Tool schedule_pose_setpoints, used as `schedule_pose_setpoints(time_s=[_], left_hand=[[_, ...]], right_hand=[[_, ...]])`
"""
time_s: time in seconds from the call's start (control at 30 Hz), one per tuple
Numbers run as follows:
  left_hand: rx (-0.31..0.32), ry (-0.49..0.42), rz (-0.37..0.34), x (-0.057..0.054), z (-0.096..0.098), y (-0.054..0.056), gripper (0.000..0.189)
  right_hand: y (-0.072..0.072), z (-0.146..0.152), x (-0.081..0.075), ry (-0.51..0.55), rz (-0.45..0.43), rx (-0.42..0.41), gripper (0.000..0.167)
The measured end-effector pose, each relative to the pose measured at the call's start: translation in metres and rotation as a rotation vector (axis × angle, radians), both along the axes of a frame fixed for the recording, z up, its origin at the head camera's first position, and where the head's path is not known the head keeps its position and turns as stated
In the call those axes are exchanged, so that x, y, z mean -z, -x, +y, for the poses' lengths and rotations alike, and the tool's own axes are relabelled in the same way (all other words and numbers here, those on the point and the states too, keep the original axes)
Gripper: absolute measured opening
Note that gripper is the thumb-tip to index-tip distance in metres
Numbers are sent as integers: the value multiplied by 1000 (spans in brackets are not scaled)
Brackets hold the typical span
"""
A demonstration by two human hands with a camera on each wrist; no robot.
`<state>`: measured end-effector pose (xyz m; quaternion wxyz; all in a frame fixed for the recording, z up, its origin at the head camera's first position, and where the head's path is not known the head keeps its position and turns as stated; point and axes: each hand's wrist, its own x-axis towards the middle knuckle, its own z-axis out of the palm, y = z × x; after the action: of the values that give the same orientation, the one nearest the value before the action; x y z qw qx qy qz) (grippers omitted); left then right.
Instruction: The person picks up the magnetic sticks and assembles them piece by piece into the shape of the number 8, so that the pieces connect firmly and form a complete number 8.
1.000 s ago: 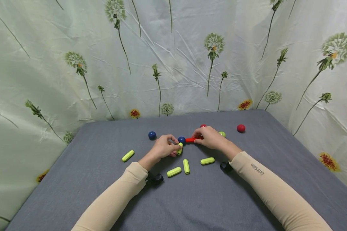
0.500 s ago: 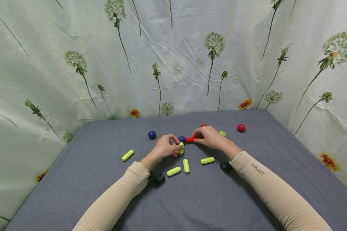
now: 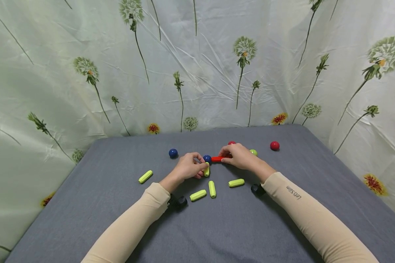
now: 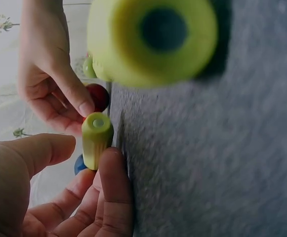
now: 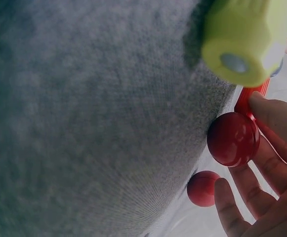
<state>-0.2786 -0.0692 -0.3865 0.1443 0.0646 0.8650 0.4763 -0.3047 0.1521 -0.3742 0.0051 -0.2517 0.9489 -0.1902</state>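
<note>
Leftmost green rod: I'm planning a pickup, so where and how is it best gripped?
Probably pinch the rod at mid-length, straight down from above, thumb and fingers across its two long sides. It lies flat and slanted on the grey cloth, and its narrow body suits that pinch.

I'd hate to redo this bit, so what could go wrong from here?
The left hand, holding the yellow-green stick close to the blue ball, might push that ball away from the red stick, which the right hand pinches.

The black device on the left wrist could knock the loose stick near it.

The far-right red ball might roll if bumped.
</note>
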Motion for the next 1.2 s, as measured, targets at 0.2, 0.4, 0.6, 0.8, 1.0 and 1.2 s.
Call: schedule_pose_setpoints(time_s=[0.2, 0.4, 0.6, 0.8, 1.0, 1.2], left_hand=[[18, 62, 44, -1, -4, 5, 17], [49, 5, 50, 2, -9, 13, 21], [86, 4, 78, 3, -10, 19, 29], [120, 49, 99, 3, -6, 22, 38], [124, 61, 104, 3, -4, 23, 34], [109, 49, 94, 4, -4, 24, 29]], right_hand=[[0, 0, 0, 1, -7, 5, 18], [0, -1, 0, 0, -14, 7, 18], [0, -1, -1, -2, -16, 2, 18], [0, 0, -1, 7, -24, 3, 19], [0, 2, -1, 22, -32, 2, 19], [-3, 9, -7, 61, -56, 21, 21]])
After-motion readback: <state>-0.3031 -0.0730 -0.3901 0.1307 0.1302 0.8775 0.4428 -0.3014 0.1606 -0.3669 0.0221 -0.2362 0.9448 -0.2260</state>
